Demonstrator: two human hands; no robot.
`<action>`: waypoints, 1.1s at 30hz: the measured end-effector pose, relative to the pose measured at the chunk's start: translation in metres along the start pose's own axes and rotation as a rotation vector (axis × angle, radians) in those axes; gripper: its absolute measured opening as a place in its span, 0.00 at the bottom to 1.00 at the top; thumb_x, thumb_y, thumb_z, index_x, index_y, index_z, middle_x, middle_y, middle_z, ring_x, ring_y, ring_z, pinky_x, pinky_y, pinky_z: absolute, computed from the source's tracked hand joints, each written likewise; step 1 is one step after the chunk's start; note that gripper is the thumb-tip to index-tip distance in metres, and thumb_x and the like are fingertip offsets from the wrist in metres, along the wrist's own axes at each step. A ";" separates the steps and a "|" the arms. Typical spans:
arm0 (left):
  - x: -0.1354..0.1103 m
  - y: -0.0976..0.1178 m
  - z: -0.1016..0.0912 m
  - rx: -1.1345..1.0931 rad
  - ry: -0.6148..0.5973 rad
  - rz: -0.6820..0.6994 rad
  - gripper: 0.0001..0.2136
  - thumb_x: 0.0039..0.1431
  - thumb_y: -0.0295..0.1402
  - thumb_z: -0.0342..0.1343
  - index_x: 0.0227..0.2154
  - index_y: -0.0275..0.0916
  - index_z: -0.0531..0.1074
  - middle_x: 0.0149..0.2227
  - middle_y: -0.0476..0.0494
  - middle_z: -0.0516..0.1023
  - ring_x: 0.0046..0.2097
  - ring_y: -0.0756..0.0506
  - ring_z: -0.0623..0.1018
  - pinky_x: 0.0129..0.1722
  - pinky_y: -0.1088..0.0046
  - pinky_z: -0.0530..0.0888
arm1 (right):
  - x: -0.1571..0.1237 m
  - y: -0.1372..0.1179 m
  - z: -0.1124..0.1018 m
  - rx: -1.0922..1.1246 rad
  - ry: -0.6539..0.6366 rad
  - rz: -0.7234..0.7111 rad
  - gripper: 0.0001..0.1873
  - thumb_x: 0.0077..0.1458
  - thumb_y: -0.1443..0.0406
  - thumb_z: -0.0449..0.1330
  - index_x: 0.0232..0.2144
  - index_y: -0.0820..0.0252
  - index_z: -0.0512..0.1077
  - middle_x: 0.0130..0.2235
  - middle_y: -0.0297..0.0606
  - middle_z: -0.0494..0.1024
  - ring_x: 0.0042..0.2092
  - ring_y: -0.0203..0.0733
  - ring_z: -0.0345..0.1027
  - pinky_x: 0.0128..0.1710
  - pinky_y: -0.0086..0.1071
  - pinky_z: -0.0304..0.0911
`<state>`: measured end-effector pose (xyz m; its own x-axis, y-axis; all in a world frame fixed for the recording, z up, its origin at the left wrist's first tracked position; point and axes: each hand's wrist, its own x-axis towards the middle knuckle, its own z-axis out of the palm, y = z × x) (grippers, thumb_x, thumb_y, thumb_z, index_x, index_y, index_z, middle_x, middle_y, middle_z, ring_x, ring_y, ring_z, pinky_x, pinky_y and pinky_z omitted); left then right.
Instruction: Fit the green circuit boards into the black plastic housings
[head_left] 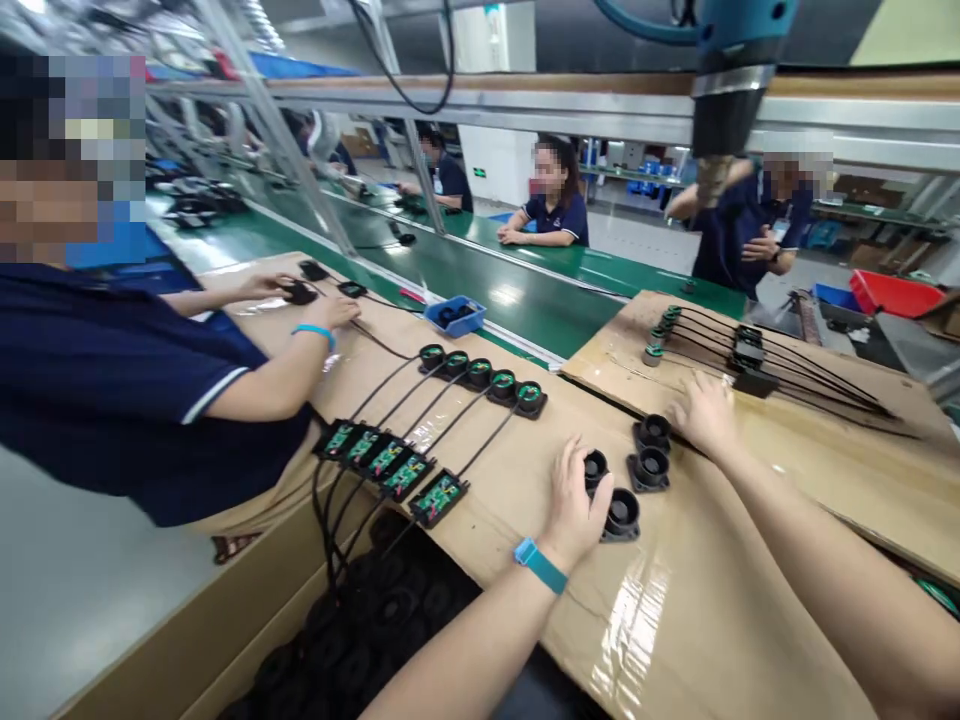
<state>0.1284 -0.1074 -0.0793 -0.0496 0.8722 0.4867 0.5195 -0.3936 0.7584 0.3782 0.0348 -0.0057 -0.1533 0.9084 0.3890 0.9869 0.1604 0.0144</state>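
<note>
My left hand (576, 502) is curled about a black round housing (596, 467), which sits between its fingers and thumb. Just in front of the thumb lies another black round housing with a flanged base (622, 513). My right hand (703, 412) reaches over the seam between cardboard sheets, fingers apart and nothing visible in them. Close to its left side are two more such housings, a rear one (654, 431) and a nearer one (649, 467). Left of my hands, a row of round housings with green boards (529, 396) is wired to open black boxes with green circuit boards (439, 497).
Cardboard (510, 470) covers the bench. Cabled parts (748, 350) lie on the right sheet. A blue bin (456, 316) stands by the green conveyor (525, 300). A power screwdriver (731, 100) hangs overhead. A co-worker (150, 400) handles parts at left. Black parts fill a box below (360, 620).
</note>
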 end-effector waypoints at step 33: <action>0.003 -0.001 0.001 -0.123 0.184 -0.250 0.22 0.56 0.40 0.66 0.50 0.40 0.68 0.50 0.38 0.77 0.54 0.39 0.77 0.57 0.57 0.74 | -0.229 -0.044 -0.078 0.485 -0.384 0.007 0.20 0.57 0.66 0.65 0.53 0.58 0.74 0.50 0.46 0.78 0.51 0.49 0.74 0.54 0.40 0.68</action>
<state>0.1283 -0.1039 -0.0789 -0.3218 0.8836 0.3402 0.3653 -0.2156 0.9056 0.3739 -0.2104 -0.0230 -0.2431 0.9696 0.0267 0.8668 0.2295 -0.4426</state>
